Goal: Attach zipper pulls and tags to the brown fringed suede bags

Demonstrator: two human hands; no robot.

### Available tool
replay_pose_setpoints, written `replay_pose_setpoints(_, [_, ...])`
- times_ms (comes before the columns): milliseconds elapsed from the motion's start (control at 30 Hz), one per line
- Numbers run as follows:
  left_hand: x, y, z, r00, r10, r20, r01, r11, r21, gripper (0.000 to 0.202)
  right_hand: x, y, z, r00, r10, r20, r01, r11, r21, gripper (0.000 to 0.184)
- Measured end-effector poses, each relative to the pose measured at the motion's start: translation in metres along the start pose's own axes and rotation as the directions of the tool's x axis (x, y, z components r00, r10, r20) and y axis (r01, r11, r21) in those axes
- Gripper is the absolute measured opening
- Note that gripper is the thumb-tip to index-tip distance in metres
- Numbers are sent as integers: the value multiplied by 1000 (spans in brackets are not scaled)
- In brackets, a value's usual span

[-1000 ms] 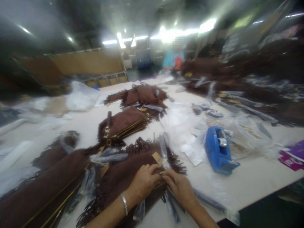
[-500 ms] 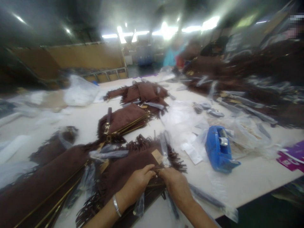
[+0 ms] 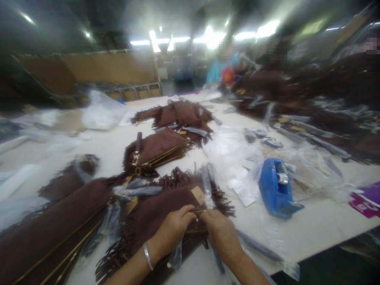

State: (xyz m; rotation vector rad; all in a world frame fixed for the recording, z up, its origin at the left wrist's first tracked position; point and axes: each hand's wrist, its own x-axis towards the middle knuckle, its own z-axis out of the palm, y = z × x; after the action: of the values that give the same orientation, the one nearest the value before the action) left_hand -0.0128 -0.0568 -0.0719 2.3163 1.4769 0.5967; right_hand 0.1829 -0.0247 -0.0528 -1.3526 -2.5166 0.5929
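Observation:
A brown suede fringed bag (image 3: 166, 206) with gold trim lies on the table right in front of me. My left hand (image 3: 173, 229), with a silver bangle on the wrist, pinches at the bag's upper edge by the gold zipper. My right hand (image 3: 221, 233) meets it there, fingers closed on the same edge. A tan paper tag (image 3: 198, 195) and a clear plastic sleeve (image 3: 207, 186) lie on the bag just above my fingers. What exactly the fingertips pinch is too small to make out.
More brown fringed bags lie stacked at the left (image 3: 53, 229), at the table's middle (image 3: 157, 148) and further back (image 3: 181, 114). A blue tape dispenser (image 3: 276, 188) stands to the right among clear plastic bags (image 3: 231, 152). Other people work at the far end. The table edge (image 3: 326, 245) runs at the right.
My two hands have stayed on the bag's edge, shifting only slightly; the view has drifted a little.

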Motion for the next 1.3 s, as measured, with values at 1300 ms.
replay_pose_setpoints(1300, [-1, 21, 25, 998, -37, -55, 56, 912, 407, 10, 14, 2, 4, 991, 93, 91, -90, 995, -35, 18])
